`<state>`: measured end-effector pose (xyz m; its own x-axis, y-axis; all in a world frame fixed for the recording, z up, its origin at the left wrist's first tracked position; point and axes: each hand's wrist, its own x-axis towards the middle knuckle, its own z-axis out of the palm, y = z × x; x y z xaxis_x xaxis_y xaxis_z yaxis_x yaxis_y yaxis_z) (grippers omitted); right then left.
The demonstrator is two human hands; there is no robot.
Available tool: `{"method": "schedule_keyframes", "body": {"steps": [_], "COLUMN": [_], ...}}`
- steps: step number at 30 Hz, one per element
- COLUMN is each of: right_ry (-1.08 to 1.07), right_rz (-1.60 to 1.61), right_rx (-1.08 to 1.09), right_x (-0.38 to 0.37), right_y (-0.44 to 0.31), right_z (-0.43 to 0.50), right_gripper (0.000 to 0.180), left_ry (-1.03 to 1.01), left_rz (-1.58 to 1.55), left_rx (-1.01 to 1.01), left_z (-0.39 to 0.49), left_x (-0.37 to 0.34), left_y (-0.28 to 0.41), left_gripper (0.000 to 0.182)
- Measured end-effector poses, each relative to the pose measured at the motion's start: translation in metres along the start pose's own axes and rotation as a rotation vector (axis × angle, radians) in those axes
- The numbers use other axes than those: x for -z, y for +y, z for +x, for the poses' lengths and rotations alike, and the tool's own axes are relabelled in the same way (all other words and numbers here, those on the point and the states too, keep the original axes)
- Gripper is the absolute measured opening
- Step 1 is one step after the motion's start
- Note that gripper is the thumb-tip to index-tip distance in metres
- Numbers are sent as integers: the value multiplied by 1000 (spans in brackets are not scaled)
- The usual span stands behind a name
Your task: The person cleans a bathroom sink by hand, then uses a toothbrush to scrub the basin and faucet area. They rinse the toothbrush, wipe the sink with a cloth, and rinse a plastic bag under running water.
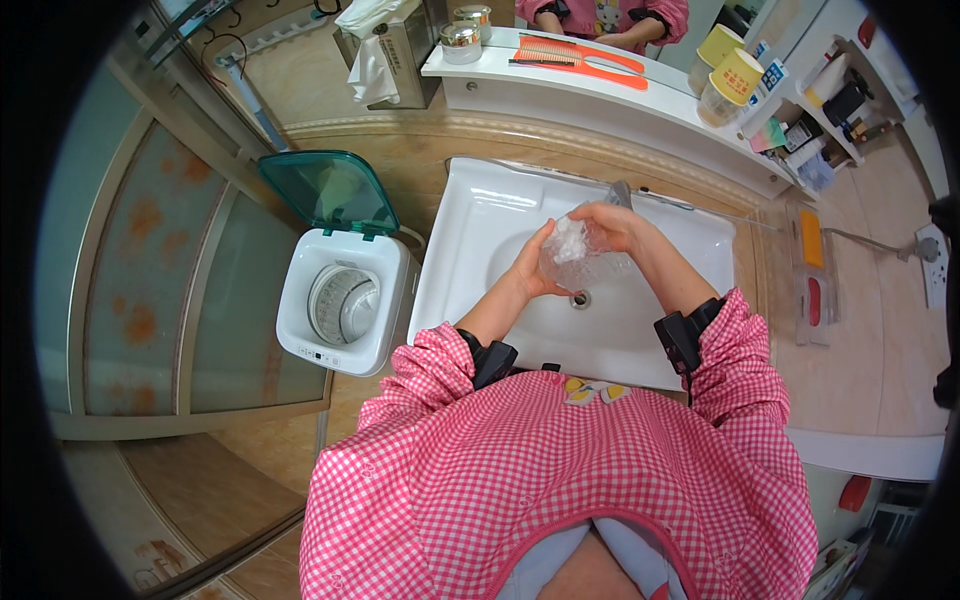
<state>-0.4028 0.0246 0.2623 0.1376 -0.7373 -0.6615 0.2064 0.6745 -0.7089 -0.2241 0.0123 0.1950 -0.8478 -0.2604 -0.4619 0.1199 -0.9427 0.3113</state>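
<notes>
Over the white washbasin (465, 240), a clear, see-through container (559, 266) is held between both hands. White matter (570, 238), foam or cloth, shows at its upper part; which of these I cannot tell. My left hand (534, 262) grips the container's left side, with the thumb reaching low near the metal drain (580, 300). From the upper right, my right hand (611, 223) holds the far side, its fingers partly hidden. The grey faucet (621, 193) rises right behind that hand. Both forearms extend from rolled-up pink checked sleeves.
Left of the basin stands a small white washing machine (289, 300) with its green lid (330, 187) raised. A white shelf (495, 71) along the back carries orange combs (615, 71), jars (460, 43) and stacked cups (731, 79). A socket (934, 266) is on the right.
</notes>
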Motion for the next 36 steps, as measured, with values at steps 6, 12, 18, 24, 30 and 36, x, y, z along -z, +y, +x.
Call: {"method": "schedule_keyframes", "body": {"steps": [6,12,18,24,30,36], "right_ry": [15,42,49,6,12,63], "right_rz": [184,253,285,363,366,379], "right_rx": [-24,-26,-2,-5,15,11], "right_x": [24,48,56,61,67,65], "right_y": [0,-4,-4,-2,-1,-2], "right_z": [8,4,-1,-3,-4,-13], "right_gripper": [27,26,30,35,36,28], "left_ry": [-63,-31,34,43,65,128], "left_rz": [-42,-84,127,165,273,309], "left_rx": [-3,27,-69,-79,-131,-170], "left_z": [6,16,15,14,12,5], "left_x": [21,40,42,41,44,44], "left_y": [-1,-8,-14,-14,-16,-16], "left_gripper": [80,57,31,31,33,33]}}
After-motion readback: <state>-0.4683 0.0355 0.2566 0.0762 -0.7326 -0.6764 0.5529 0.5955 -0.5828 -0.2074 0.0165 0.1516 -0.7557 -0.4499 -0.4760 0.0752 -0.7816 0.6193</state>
